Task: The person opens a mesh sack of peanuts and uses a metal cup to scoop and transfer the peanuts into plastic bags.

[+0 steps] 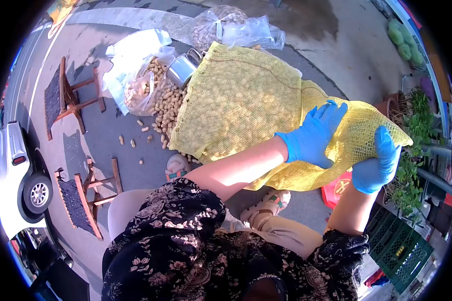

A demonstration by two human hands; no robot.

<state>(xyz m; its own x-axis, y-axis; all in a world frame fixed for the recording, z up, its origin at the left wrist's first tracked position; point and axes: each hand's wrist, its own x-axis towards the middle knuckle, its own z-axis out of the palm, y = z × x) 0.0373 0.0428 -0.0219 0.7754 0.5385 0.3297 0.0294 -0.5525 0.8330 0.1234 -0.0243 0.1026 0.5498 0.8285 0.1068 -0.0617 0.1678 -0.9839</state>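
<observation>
A yellow mesh bag (pixel 246 95) lies on the ground, with many peanuts showing through it. Its brighter yellow end (pixel 359 125) stretches to the right, bunched and folded. My left hand (pixel 314 136), in a blue glove, rests on this part with its fingers spread. Near the far right end, my right hand (pixel 376 163), also gloved in blue, is closed on the mesh. Loose peanuts (pixel 170 108) are heaped at the bag's left edge, beside a metal mug (pixel 182 69) and an open plastic bag of peanuts (pixel 139 95).
Behind the mesh sits another clear bag of peanuts (pixel 211 30). Two low folding stools (pixel 68 100) stand left, near a parked white car (pixel 17 170). On the right are plants (pixel 417 118) and a green crate (pixel 399 251). A red bag (pixel 331 190) lies near my shoes (pixel 273 203).
</observation>
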